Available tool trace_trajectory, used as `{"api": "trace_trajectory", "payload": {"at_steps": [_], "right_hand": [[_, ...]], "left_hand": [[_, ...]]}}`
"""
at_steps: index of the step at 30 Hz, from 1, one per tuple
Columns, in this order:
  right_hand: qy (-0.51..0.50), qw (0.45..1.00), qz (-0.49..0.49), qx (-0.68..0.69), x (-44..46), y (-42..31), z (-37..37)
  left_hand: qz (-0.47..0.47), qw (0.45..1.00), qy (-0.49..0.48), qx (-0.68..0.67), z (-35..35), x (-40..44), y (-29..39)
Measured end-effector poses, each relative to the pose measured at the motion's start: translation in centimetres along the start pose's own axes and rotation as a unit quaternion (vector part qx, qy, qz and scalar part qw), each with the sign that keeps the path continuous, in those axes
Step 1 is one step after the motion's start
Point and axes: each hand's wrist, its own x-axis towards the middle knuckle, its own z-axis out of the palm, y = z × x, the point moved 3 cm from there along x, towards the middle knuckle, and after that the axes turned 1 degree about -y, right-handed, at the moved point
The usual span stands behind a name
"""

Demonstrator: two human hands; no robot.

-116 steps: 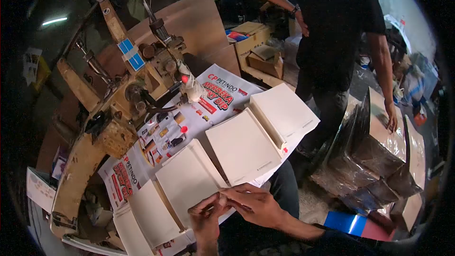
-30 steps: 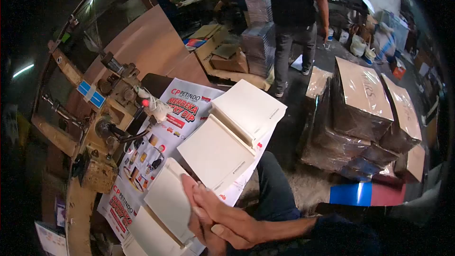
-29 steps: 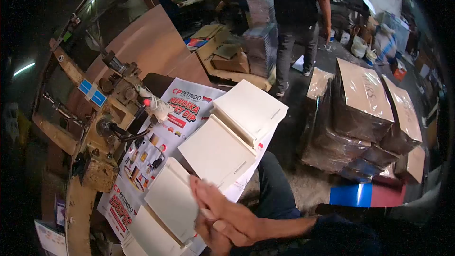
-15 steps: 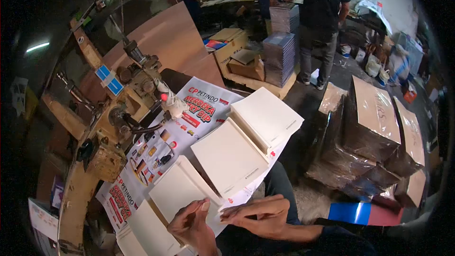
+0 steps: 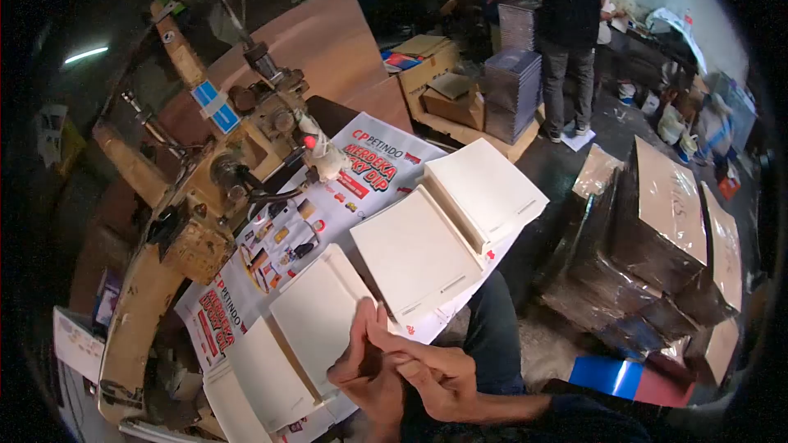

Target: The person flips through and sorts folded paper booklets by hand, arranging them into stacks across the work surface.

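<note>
My left hand (image 5: 367, 373) and my right hand (image 5: 441, 371) meet in front of the near edge of the worktable. The fingertips touch, and the fingers of both are bent and pressed together. Whatever lies between them, if anything, is too small or hidden to make out. Just behind my hands lies a stack of cream paper sheets (image 5: 322, 316). Farther right are a larger cream stack (image 5: 417, 250) and another (image 5: 486, 189). To the left sits one more stack (image 5: 267, 369), its near end close to my left wrist. They rest on a printed banner (image 5: 379, 156).
A worn beige machine (image 5: 197, 238) with a blue label stands along the table's left side. Plastic-wrapped bundles (image 5: 657, 221) are piled at right, near a blue and red sheet (image 5: 632, 379). Behind are book stacks (image 5: 513, 98), cartons (image 5: 427, 66) and people standing (image 5: 566, 33).
My hands, apart before, have come together and their fingers now touch. The whole view has shifted, so the table and machine appear farther right. The paper stacks stay in place.
</note>
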Motion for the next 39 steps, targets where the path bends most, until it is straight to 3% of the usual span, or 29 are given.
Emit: {"api": "trace_trajectory", "payload": {"at_steps": [1, 3, 5, 7, 9, 11, 12, 13, 15, 17, 19, 21, 22, 25, 26, 27, 29, 30, 31, 33, 34, 37, 38, 39], "right_hand": [[-0.009, 1.0, -0.002, 0.007, 0.1, 0.2, 0.4], [0.087, 0.99, -0.038, 0.109, 0.2, 0.3, 0.7], [0.086, 0.992, -0.045, 0.08, 0.5, -0.2, -0.2], [0.01, 1.0, 0.017, -0.009, 0.9, -1.3, -1.4], [0.026, 0.995, -0.092, -0.014, 1.0, -1.1, -2.4], [0.053, 0.968, -0.18, -0.165, 0.8, -1.7, -3.1], [0.054, 0.975, -0.094, -0.196, 1.0, -2.4, -2.6], [0.02, 0.98, -0.084, -0.182, 1.2, -1.5, -1.9], [-0.013, 0.981, -0.141, -0.135, 1.3, 0.5, -0.4], [-0.115, 0.99, -0.073, -0.047, -0.2, 1.5, 0.8], [-0.109, 0.993, -0.018, 0.049, -1.6, 2.2, 1.0], [-0.125, 0.989, 0.035, 0.078, -2.3, 2.2, 1.7], [-0.12, 0.985, 0.075, 0.095, -2.4, 2.3, 1.9], [-0.164, 0.983, 0.084, 0.019, -2.0, 1.9, 2.0], [-0.154, 0.987, 0.015, -0.033, -1.2, 0.8, 2.7], [-0.161, 0.986, 0.016, -0.031, -1.3, 1.2, 2.7], [-0.113, 0.987, 0.004, 0.115, -1.0, 1.9, 1.9], [-0.046, 0.993, 0.021, 0.109, -0.5, 1.3, 2.2], [-0.028, 0.994, -0.047, 0.095, -0.4, 2.7, 1.6], [-0.032, 0.998, -0.054, 0.004, 0.6, 2.0, 2.7], [-0.028, 0.998, -0.063, -0.004, 0.6, 1.5, 3.5], [-0.15, 0.986, -0.043, -0.066, 0.0, 0.5, 6.3], [-0.16, 0.982, -0.035, -0.098, -0.2, 0.4, 6.4], [-0.169, 0.977, -0.019, -0.131, -0.4, 0.4, 6.4]], "left_hand": [[0.008, 1.0, 0.005, 0.005, -0.8, 0.3, -0.2], [0.075, 0.995, -0.053, -0.025, -1.5, 0.6, 1.2], [0.095, 0.99, -0.062, 0.084, -1.8, 0.1, 1.7], [-0.031, 0.999, 0.043, 0.0, -2.0, -0.2, 2.0], [-0.074, 0.993, 0.089, -0.018, -2.2, 0.7, 2.5], [-0.009, 0.997, 0.062, 0.042, -4.0, -0.6, 1.3], [-0.004, 0.997, 0.074, 0.008, -4.0, -1.5, 1.5], [0.039, 0.999, 0.004, 0.033, -4.2, -2.3, 1.4], [-0.13, 0.982, 0.073, 0.115, -1.4, -3.2, 2.5], [-0.115, 0.991, 0.056, 0.032, -1.8, -4.4, 1.4], [-0.078, 0.985, 0.088, 0.125, -2.5, -4.8, 3.5], [-0.055, 0.976, 0.145, 0.151, -3.4, -5.9, 4.8], [-0.111, 0.954, 0.181, 0.21, -3.6, -6.4, 5.8], [-0.045, 0.954, 0.148, 0.257, -4.3, -7.0, 7.4], [-0.032, 0.964, 0.135, 0.227, -5.0, -7.1, 7.2], [-0.029, 0.963, 0.142, 0.228, -5.6, -7.0, 7.2], [-0.017, 0.969, 0.239, 0.059, -7.0, -6.4, 7.0], [-0.044, 0.955, 0.277, 0.094, -7.1, -6.3, 7.6], [-0.041, 0.957, 0.272, 0.09, -7.3, -6.2, 8.2], [-0.11, 0.917, 0.217, 0.315, -7.3, -6.3, 8.6], [-0.076, 0.946, 0.212, 0.232, -7.9, -6.7, 6.5], [-0.039, 0.963, 0.165, 0.211, -5.7, -5.6, 5.8], [-0.012, 0.973, 0.111, 0.2, -4.8, -5.2, 6.3], [-0.06, 0.981, 0.022, 0.183, -4.3, -5.2, 6.6]]}}
